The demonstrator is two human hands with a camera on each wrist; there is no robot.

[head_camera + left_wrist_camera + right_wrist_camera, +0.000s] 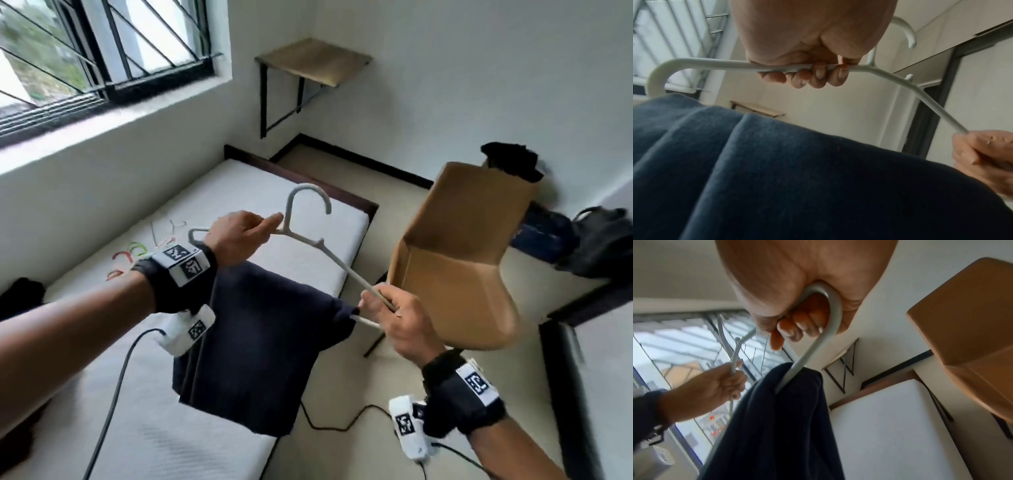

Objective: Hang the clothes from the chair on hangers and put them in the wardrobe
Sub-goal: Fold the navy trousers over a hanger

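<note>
A pale grey plastic hanger (310,219) is held up over the bed, hook upward. A dark navy garment (260,335) hangs folded over its lower bar. My left hand (236,236) grips the hanger's left shoulder arm (777,67) just beside the hook's stem. My right hand (399,317) grips the hanger's rounded right end (830,311). The navy cloth (797,178) fills the lower left wrist view, and the same garment (777,418) drapes down in the right wrist view. The tan chair (459,260) stands to the right, its seat bare.
A white mattress (191,425) lies below, with several coloured and thin hangers (137,253) near the wall. Dark clothes (510,161) and bags (582,240) sit behind the chair. A small wooden table (313,61) stands in the corner. Cables trail across the floor.
</note>
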